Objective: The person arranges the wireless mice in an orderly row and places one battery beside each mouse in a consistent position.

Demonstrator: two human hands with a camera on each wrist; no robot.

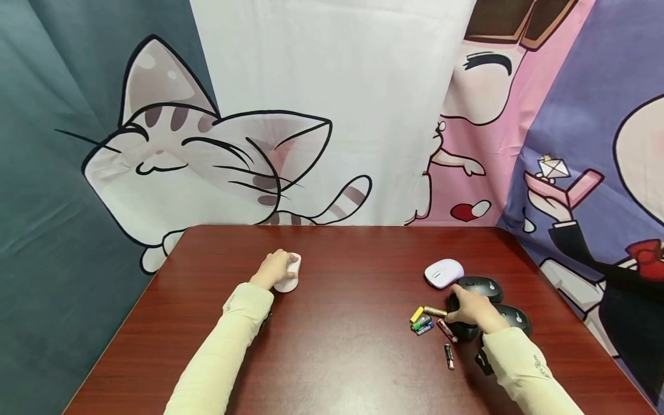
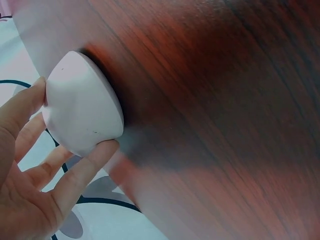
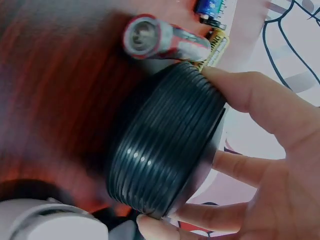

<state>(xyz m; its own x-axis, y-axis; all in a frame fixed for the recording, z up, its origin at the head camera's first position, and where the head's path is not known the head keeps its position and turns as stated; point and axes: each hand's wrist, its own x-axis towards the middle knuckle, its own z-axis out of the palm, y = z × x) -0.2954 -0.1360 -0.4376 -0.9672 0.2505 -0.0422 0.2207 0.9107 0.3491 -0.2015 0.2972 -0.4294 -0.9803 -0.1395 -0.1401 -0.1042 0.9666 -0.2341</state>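
Observation:
On the left of the table, my left hand (image 1: 272,270) grips a white mouse (image 1: 286,285). In the left wrist view its thumb and fingers pinch the edges of the smooth white shell (image 2: 82,105). Over on the right, my right hand (image 1: 474,311) holds a black mouse (image 1: 463,331), largely covered by the hand in the head view. Close up, fine ridges run along this mouse's black body (image 3: 160,145), with thumb and fingers on opposite ends. A red-and-silver battery (image 3: 165,41) lies right beside it, and a yellow battery (image 3: 216,47) shows behind the thumb.
A lavender mouse (image 1: 444,273) lies beyond the right hand. Two more black mice, one behind (image 1: 485,286) and another nearer the right edge (image 1: 515,317), lie close by. Several loose batteries, among them a green battery (image 1: 421,323) and one set apart (image 1: 449,357), lie left of the hand.

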